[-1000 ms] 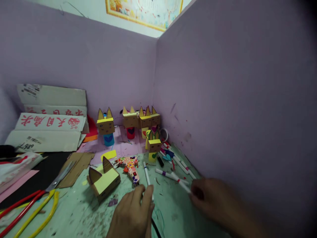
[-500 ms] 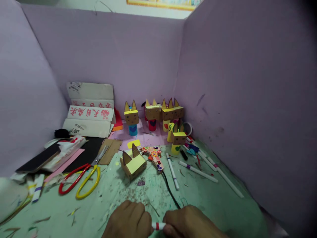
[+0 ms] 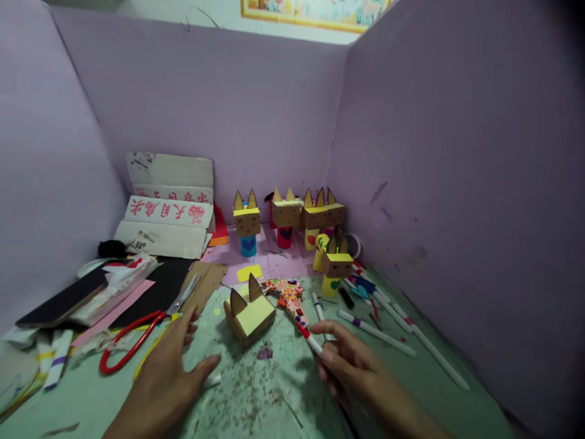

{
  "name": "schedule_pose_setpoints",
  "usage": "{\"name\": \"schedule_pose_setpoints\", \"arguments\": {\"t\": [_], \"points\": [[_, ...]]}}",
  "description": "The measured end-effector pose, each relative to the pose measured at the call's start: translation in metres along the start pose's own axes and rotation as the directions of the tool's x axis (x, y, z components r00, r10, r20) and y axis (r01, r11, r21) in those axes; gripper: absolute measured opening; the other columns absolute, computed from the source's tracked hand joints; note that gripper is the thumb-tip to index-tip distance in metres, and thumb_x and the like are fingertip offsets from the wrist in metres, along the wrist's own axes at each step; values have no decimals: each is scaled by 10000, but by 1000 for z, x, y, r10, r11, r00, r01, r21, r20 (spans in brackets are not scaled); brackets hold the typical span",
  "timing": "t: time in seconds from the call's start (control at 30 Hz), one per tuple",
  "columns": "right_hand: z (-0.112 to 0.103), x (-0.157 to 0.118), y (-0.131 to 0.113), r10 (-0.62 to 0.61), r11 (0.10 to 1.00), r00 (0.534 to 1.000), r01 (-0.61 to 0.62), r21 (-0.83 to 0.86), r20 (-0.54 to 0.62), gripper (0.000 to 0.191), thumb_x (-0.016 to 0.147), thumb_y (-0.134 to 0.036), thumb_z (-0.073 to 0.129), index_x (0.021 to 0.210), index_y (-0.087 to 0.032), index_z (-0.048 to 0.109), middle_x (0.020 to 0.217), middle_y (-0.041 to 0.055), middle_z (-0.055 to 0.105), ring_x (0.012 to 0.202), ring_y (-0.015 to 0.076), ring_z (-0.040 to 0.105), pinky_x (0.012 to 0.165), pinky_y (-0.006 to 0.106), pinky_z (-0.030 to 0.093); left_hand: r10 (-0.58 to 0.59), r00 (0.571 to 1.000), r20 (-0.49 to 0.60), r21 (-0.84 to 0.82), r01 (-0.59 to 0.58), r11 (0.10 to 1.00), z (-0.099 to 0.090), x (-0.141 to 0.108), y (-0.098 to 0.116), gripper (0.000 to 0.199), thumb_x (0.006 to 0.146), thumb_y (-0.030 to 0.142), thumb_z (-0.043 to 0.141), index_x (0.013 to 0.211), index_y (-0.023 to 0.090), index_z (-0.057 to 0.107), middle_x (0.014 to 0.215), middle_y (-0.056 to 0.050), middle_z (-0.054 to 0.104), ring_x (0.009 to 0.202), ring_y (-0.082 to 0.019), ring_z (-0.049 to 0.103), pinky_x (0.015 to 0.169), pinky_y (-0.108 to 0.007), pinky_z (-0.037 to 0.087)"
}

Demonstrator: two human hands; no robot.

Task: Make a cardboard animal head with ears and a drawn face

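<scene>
R hand [image 3: 350, 364] grips a red-tipped marker [image 3: 314, 343], rear end hidden by fingers, nr the patterned glue gun [image 3: 289, 297] & cardboard cat head [image 3: 250, 317], while L hand [image 3: 171, 366] is open, partly blocking the scissors [image 3: 183, 295] & a white pc. [image 3: 213, 380] too hidden to ID.

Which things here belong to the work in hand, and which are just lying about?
In use:
- red marker, in right hand
- cardboard head, probably, near open left hand

Lying about:
- scissors
- glue gun
- loose markers
- folded carton

scissors [image 3: 132, 344] lie left of the box head [image 3: 250, 317].
</scene>
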State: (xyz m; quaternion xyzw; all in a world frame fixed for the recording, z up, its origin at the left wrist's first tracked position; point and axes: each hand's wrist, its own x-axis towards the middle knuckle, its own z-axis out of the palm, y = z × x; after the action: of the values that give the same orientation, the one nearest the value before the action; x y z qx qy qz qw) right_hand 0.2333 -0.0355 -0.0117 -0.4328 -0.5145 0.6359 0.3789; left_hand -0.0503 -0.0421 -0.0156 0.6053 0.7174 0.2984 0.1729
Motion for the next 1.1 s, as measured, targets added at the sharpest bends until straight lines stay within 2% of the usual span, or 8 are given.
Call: {"name": "schedule_pose_setpoints", "arguments": {"t": [0.17, 0.3, 0.43, 0.57, 0.7, 0.8, 1.0, 1.1], "points": [[4, 17, -9, -92, 956, 993, 69, 285, 69, 327, 701, -455, 724, 745, -200, 525, 628, -28, 606, 439, 64, 473, 403, 166, 405, 77, 989, 125, -306, -36, 951, 19, 15, 23, 1078, 592, 342, 692, 1451, 93, 91, 1502, -227, 223, 1367, -372, 223, 1102, -517, 177], [8, 28, -14, -118, 924, 987, 71, 376, 104, 269, 699, -387, 749, 755, -177, 591, 637, 3, 658, 473, 79, 537, 464, 193, 460, 47, 992, 116, -416, 5, 909, 36, 17, 26, 1040, 591, 257, 709, 1442, 109, 131, 1452, -243, 326, 1333, -371, 301, 1090, -516, 185], [9, 37, -15, -131, 915, 985, 76, 396, 113, 197, 727, -338, 737, 764, -174, 636, 649, 10, 681, 504, 78, 575, 518, 189, 459, 76, 988, 137, -529, 8, 848, 35, 23, 28, 799, 593, 212, 723, 1311, 150, 377, 1317, -184, 514, 1228, -358, 445, 1042, -485, 284], [6, 50, -22, -144, 880, 988, 104, 464, 51, 159, 704, -280, 714, 831, -196, 672, 741, 36, 723, 638, 132, 651, 632, 245, 504, 31, 982, 189, -807, 137, 574, 21, 35, 37, 608, 530, 291, 794, 1081, 171, 564, 1123, -115, 650, 1115, -332, 545, 955, -398, 406], [12, 68, -24, -328, 844, 940, 338, 416, -98, 487, 611, -196, 746, 1063, -300, 597, 1162, 41, 664, 1068, 223, 602, 864, 352, 482, -31, 917, 398, -835, 375, 402, 12, 38, 46, 463, 641, 378, 713, 1033, 147, 627, 1012, -116, 698, 956, -299, 635, 740, -354, 515], [23, 73, -14, -415, 870, 910, 397, 293, 0, 687, 576, -164, 797, 1169, -338, 498, 1352, 57, 523, 1216, 246, 494, 929, 395, 450, 3, 858, 513, -822, 490, 289, 14, 31, 49, 441, 697, 370, 684, 1056, 121, 626, 1018, -144, 697, 957, -310, 640, 715, -365, 526], [34, 66, 4, -369, 919, 929, 357, 164, 44, 587, 663, -212, 782, 1143, -308, 458, 1252, 76, 592, 1112, 215, 584, 921, 375, 462, 163, 914, 372, -913, 329, 240, 30, 20, 44, 929, 561, 222, 823, 1361, 183, 353, 1249, -135, 585, 1185, -311, 507, 969, -395, 410], [31, 65, 4, -377, 918, 926, 370, 142, 24, 589, 622, -218, 817, 1106, -288, 490, 1227, 76, 609, 1095, 228, 596, 893, 369, 486, 271, 897, 349, -925, 282, 256, 37, 19, 42, 875, 564, 194, 801, 1331, 175, 382, 1253, -149, 576, 1180, -343, 500, 929, -424, 438]]}}
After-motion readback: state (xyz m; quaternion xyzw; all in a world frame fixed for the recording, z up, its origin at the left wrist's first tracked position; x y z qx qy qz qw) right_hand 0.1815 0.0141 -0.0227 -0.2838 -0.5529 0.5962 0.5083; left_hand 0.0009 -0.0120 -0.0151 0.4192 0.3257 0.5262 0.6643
